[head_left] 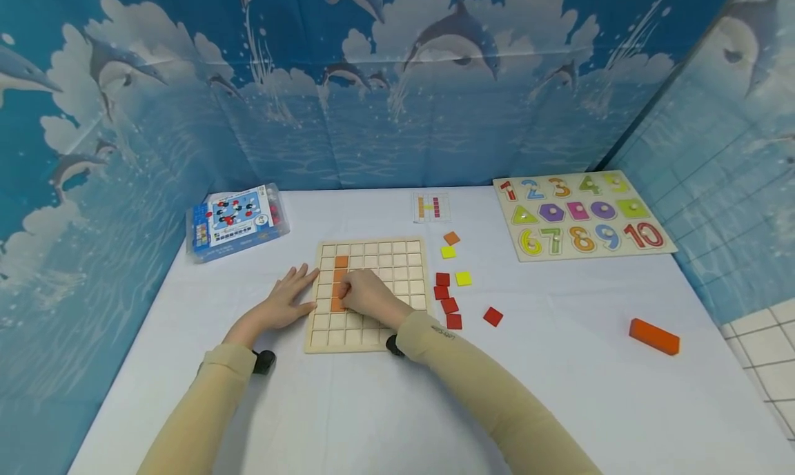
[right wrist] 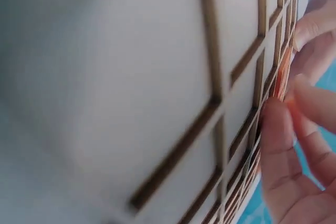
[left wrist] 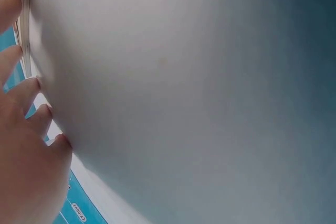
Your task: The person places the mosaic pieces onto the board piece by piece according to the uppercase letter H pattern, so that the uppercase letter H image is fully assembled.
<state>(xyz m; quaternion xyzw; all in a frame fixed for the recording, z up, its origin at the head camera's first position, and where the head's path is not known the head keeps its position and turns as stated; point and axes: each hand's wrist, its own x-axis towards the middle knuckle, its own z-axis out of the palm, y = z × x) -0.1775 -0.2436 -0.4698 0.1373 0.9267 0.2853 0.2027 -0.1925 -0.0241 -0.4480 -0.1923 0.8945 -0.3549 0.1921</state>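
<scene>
A wooden grid board [head_left: 402, 248] lies on the white table, with a column of orange square tiles [head_left: 341, 262] in its left part. My right hand [head_left: 369, 297] is over the lower end of that column. In the right wrist view its thumb and fingers pinch a small orange tile [right wrist: 292, 105], mostly covered by the fingertips. My left hand [head_left: 282, 305] has its fingers spread and straight, touching the board's left edge. The left wrist view shows those fingers [left wrist: 23, 94] against the board's side.
Right of the board lie several red tiles [head_left: 450, 305], two yellow tiles [head_left: 463, 278] and one orange tile [head_left: 451, 238]. A pattern card [head_left: 431, 207] is behind. A number puzzle [head_left: 584, 216] and an orange block [head_left: 655, 337] stand right; a blue box [head_left: 236, 219] is far left.
</scene>
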